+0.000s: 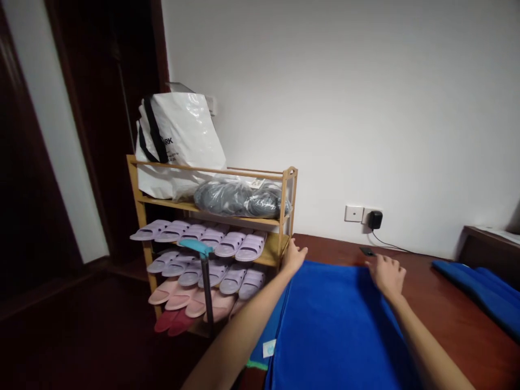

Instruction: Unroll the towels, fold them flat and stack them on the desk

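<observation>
A blue cloth (337,325), apparently a towel, lies spread over the reddish-brown wooden surface in front of me. My left hand (294,257) is by its far left corner, close to the rack's front post, with thumb and fingers apart. At the far right corner is my right hand (389,275), its fingers loosely bent and spread, thumb toward the cloth. I cannot see either hand pinching the fabric. Under the cloth's left edge, another blue piece shows a white label (268,348) and a green edge.
Left of the cloth stands a wooden shoe rack (280,244) with several lilac slippers (252,246), a white bag (182,130) and a plastic-wrapped grey bundle (239,197). A blue-topped handle (197,247) rises before it. More folded blue cloth (483,287) lies right; a black plug (375,219) trails a cable.
</observation>
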